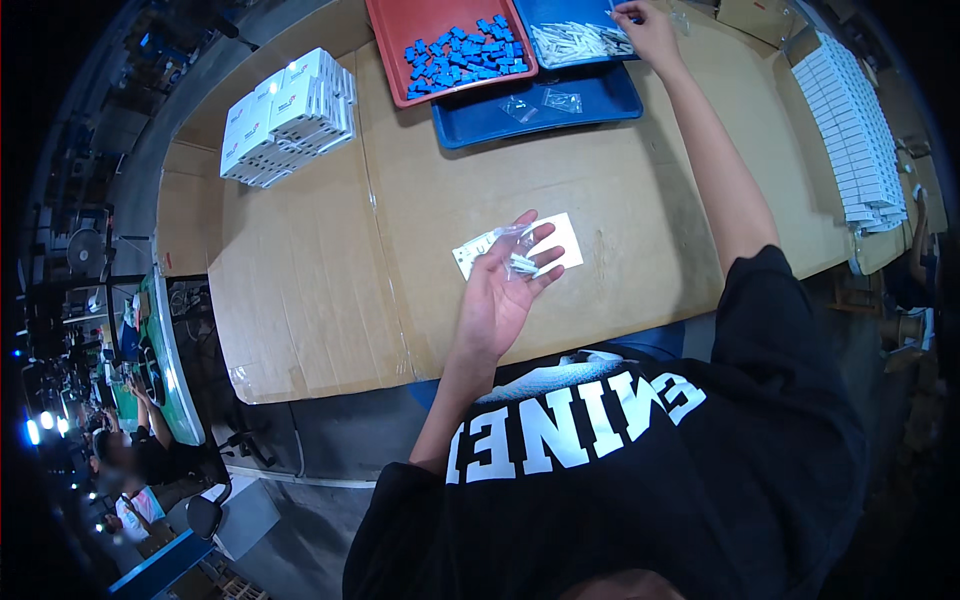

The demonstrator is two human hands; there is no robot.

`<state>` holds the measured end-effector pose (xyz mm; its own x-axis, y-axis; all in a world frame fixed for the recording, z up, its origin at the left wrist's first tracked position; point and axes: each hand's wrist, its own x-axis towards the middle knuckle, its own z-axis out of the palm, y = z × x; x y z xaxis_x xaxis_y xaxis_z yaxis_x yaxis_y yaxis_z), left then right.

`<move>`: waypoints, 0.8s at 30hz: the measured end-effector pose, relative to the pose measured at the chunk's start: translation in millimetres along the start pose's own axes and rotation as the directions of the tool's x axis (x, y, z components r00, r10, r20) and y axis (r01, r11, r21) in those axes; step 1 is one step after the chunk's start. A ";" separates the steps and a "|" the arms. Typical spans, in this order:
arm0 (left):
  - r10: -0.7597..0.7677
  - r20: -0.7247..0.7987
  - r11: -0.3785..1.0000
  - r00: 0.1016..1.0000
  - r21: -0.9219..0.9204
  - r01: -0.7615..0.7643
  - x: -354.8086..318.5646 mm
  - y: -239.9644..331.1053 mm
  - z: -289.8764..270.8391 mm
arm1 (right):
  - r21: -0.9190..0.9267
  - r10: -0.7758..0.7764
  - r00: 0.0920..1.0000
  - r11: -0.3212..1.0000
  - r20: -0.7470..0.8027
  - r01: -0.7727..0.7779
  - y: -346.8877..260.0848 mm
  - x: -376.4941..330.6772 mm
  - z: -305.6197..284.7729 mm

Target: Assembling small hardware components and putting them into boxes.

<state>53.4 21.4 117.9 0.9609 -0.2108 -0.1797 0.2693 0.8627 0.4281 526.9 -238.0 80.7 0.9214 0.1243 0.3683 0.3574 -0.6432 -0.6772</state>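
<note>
My left hand (497,300) is palm up above the middle of the cardboard-covered table, its fingers curled around a small clear plastic bag (520,262) with a few slim white pieces in it. Beneath that hand lies a white card or flat box (568,238); printed marks show at its left part, and the hand covers its middle. My right arm stretches to the far side. There my right hand (650,35) is at the right end of a blue tray of slim white parts (580,42). Its fingertips are pinched together, and what they hold is too small to name.
A red tray (395,75) holds many blue plastic pieces (465,55). Nearer stands another blue tray (600,110) with two small clear bags. White boxes are stacked at the left (285,120), with a long row of white boxes (850,130) at the right. People work at the far left.
</note>
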 end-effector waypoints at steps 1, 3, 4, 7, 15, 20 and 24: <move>0.017 0.039 0.992 0.999 -0.122 -0.012 -5.0 3.1 -5.0 | 0.244 -0.045 0.999 0.968 -0.023 0.050 -19.1 -9.9 2.9; 0.066 -0.051 0.997 0.997 -0.031 -0.068 -12.5 5.1 -9.8 | 0.532 -0.064 0.998 0.845 -0.007 0.058 -73.9 -48.9 -9.0; 0.100 -0.114 0.994 0.988 0.062 -0.093 -11.8 5.2 -10.4 | 0.582 -0.050 0.998 0.813 0.033 0.021 -104.8 -81.4 -22.8; 0.111 -0.140 0.969 0.984 0.235 -0.076 -2.8 -0.7 -9.2 | 0.692 0.065 0.980 0.700 0.186 -0.178 -155.5 -177.2 -50.1; 0.097 -0.169 0.977 0.981 0.204 -0.061 -1.4 -11.1 -8.5 | 0.770 0.133 0.862 0.398 0.489 -0.498 -204.4 -304.3 -30.4; 0.067 -0.202 0.969 0.977 0.246 -0.015 -3.1 -15.5 -16.2 | 0.733 0.079 0.837 0.442 0.542 -0.516 -215.9 -304.7 -36.9; 0.033 -0.258 0.962 0.965 0.269 0.039 -6.0 -14.8 -11.9 | 0.598 0.016 0.797 0.652 0.604 -0.466 -219.2 -301.0 -40.1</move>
<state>42.9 15.3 102.1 0.9198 -0.0566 -0.3883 0.3144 0.6985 0.6429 165.1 -164.7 143.9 0.8325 0.5445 -0.1019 -0.1051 -0.0254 -0.9941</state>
